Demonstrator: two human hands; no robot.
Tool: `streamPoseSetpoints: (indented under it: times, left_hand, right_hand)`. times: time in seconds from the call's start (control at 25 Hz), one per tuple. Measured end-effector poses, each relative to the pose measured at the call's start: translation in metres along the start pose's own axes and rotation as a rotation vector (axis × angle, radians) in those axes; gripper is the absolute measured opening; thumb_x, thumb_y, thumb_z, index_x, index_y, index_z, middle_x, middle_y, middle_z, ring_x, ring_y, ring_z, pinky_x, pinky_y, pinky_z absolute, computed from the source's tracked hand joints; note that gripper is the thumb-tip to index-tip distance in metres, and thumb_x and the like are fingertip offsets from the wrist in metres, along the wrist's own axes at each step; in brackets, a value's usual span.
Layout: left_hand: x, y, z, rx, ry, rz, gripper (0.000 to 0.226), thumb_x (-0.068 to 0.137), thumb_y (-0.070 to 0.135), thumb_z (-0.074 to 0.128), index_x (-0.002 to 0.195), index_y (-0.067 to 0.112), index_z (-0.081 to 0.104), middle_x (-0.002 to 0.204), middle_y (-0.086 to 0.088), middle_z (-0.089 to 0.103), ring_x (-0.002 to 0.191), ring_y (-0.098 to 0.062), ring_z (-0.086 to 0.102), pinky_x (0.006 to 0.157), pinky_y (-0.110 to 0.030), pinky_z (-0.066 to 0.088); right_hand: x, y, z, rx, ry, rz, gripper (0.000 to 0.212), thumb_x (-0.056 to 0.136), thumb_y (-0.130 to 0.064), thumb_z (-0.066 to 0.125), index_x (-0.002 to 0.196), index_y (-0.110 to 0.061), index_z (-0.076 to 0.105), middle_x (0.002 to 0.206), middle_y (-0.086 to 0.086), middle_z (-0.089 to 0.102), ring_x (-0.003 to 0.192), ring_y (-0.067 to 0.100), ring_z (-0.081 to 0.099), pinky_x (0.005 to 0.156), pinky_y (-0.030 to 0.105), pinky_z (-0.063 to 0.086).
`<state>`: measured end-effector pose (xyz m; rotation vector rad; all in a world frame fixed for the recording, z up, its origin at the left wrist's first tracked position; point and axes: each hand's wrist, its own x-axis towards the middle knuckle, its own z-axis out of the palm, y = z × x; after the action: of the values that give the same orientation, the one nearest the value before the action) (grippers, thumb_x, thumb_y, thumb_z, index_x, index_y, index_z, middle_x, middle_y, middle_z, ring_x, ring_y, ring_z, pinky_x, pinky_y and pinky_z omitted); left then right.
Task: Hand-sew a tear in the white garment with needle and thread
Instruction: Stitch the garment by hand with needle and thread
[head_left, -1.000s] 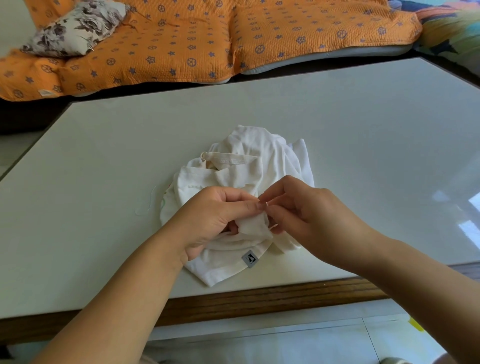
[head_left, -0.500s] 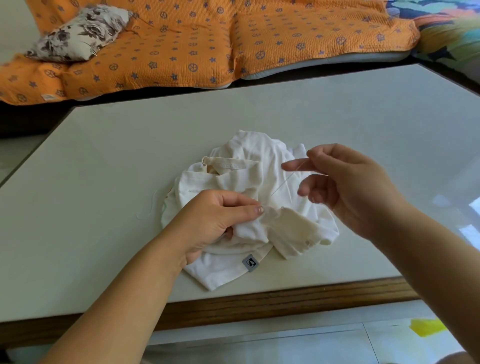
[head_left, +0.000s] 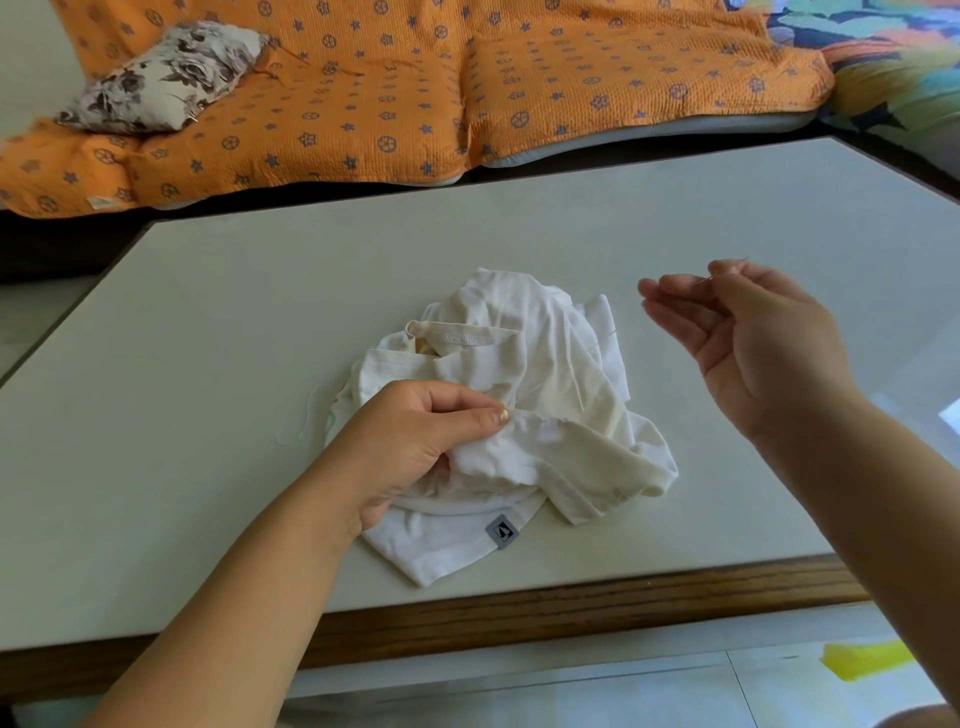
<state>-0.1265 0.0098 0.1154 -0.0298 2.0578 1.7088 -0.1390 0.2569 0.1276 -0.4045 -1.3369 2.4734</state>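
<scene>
Risks: garment (head_left: 524, 322), crumpled mid-table (head_left: 208, 415), may pucker if thread (head_left: 574, 379) pull beats left hand (head_left: 410, 452) thumb-forefinger pinch on fold. Thread may snag. Needle (head_left: 740, 261) may slip from right hand (head_left: 763, 343) pinch, other fingers spread.
Table smooth, matte; cloth soft, wrinkled; thread hair-fine; needle thin, stiff.

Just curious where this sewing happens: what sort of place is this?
Probably a home living room: a white-topped table with a wooden edge, an orange quilted cover spread behind it, and a floral cushion lying on that.
</scene>
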Motion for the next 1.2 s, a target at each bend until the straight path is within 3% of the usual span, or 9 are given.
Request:
streamPoseSetpoints:
  times: [0.2, 0.4, 0.64, 0.72, 0.84, 0.92, 1.0, 1.08, 1.2]
  left_hand:
    - [0.003, -0.002, -0.004, 0.009, -0.011, 0.013, 0.008, 0.078, 0.018, 0.075, 0.084, 0.014, 0.079, 0.091, -0.008, 0.077, 0.085, -0.018, 0.074, 0.069, -0.025, 0.058]
    - [0.005, -0.003, -0.005, 0.038, 0.008, 0.015, 0.005, 0.079, 0.018, 0.075, 0.081, 0.016, 0.079, 0.089, -0.008, 0.077, 0.083, -0.018, 0.074, 0.072, -0.028, 0.057]
    - [0.004, -0.002, -0.005, 0.093, 0.025, 0.038, 0.005, 0.083, 0.016, 0.074, 0.081, 0.017, 0.078, 0.085, -0.003, 0.077, 0.079, -0.011, 0.073, 0.067, -0.02, 0.053]
    - [0.005, -0.002, -0.004, 0.093, 0.034, 0.062, 0.004, 0.082, 0.017, 0.075, 0.081, 0.018, 0.078, 0.085, -0.002, 0.077, 0.08, -0.011, 0.072, 0.07, -0.021, 0.052]
    - [0.004, 0.0, -0.002, 0.1, 0.036, 0.122, 0.015, 0.071, 0.031, 0.077, 0.082, 0.022, 0.079, 0.088, -0.002, 0.077, 0.087, -0.02, 0.073, 0.075, -0.03, 0.056]
    - [0.003, -0.001, 0.0, 0.148, 0.05, 0.151, 0.018, 0.07, 0.036, 0.077, 0.084, 0.025, 0.08, 0.091, -0.003, 0.077, 0.093, -0.029, 0.071, 0.083, -0.044, 0.056]
    - [0.002, -0.001, -0.001, 0.209, 0.065, 0.178, 0.008, 0.078, 0.03, 0.077, 0.085, 0.027, 0.08, 0.091, -0.002, 0.077, 0.095, -0.028, 0.07, 0.086, -0.046, 0.055]
    - [0.004, -0.003, -0.005, 0.301, 0.078, 0.202, 0.005, 0.081, 0.027, 0.077, 0.084, 0.029, 0.079, 0.087, 0.002, 0.077, 0.086, -0.02, 0.071, 0.081, -0.038, 0.056]
    - [0.004, -0.005, -0.008, 0.395, 0.1, 0.23, 0.01, 0.085, 0.024, 0.075, 0.081, 0.033, 0.076, 0.071, 0.016, 0.072, 0.068, 0.004, 0.064, 0.066, -0.012, 0.047]
  right_hand:
    - [0.002, -0.006, -0.002, -0.071, 0.078, -0.111, 0.012, 0.103, -0.003, 0.038, 0.105, -0.006, 0.05, 0.069, 0.008, 0.07, 0.09, 0.031, 0.074, 0.083, 0.036, 0.06]
    - [0.005, -0.003, -0.003, -0.137, 0.111, -0.149, 0.013, 0.104, -0.006, 0.038, 0.1, -0.01, 0.05, 0.07, 0.006, 0.07, 0.09, 0.027, 0.074, 0.086, 0.035, 0.059]
    - [0.004, -0.002, -0.003, -0.167, 0.122, -0.143, 0.013, 0.104, -0.006, 0.038, 0.1, -0.01, 0.05, 0.074, 0.009, 0.069, 0.086, 0.027, 0.075, 0.083, 0.035, 0.06]
    - [-0.006, -0.006, 0.004, -0.255, 0.035, -0.023, 0.012, 0.103, -0.005, 0.041, 0.1, -0.008, 0.052, 0.079, 0.015, 0.069, 0.074, 0.029, 0.074, 0.067, 0.032, 0.06]
    - [-0.033, -0.002, 0.02, -0.558, -0.308, 0.222, 0.008, 0.101, -0.006, 0.047, 0.097, -0.004, 0.053, 0.095, 0.018, 0.075, 0.067, 0.034, 0.073, 0.051, 0.031, 0.056]
    - [-0.048, 0.008, 0.027, -0.686, -0.509, 0.336, 0.008, 0.1, -0.009, 0.052, 0.094, -0.004, 0.055, 0.096, 0.015, 0.075, 0.078, 0.034, 0.075, 0.064, 0.036, 0.061]
    - [-0.052, 0.018, 0.026, -0.803, -0.536, 0.338, 0.01, 0.1, -0.014, 0.054, 0.095, -0.006, 0.057, 0.089, 0.013, 0.076, 0.083, 0.028, 0.076, 0.081, 0.041, 0.061]
    - [-0.047, 0.019, 0.021, -0.889, -0.433, 0.254, 0.012, 0.1, -0.015, 0.053, 0.095, -0.007, 0.059, 0.085, 0.008, 0.077, 0.08, 0.022, 0.076, 0.084, 0.041, 0.06]
    - [-0.044, 0.015, 0.019, -0.904, -0.383, 0.199, 0.013, 0.101, -0.015, 0.051, 0.096, -0.006, 0.058, 0.084, 0.005, 0.077, 0.075, 0.018, 0.076, 0.079, 0.035, 0.061]
